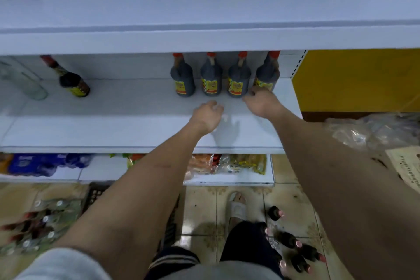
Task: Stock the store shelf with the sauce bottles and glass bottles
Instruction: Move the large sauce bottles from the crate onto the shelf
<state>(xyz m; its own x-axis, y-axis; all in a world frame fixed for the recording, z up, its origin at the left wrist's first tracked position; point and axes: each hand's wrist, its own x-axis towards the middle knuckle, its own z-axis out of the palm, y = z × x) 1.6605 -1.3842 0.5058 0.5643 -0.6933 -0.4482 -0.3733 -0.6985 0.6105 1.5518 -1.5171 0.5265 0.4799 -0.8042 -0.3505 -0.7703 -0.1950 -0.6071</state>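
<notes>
The person wears grey sleeves, dark striped shorts, and a white sandal.

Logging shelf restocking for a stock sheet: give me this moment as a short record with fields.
shelf: white middle shelf
stock: four upright dark red-capped sauce bottles in a row, back right
left hand: curled, above the shelf, nothing seen in it
right hand: at the base of the rightmost bottle; grip unclear
floor: more dark pink-capped bottles by the feet
</notes>
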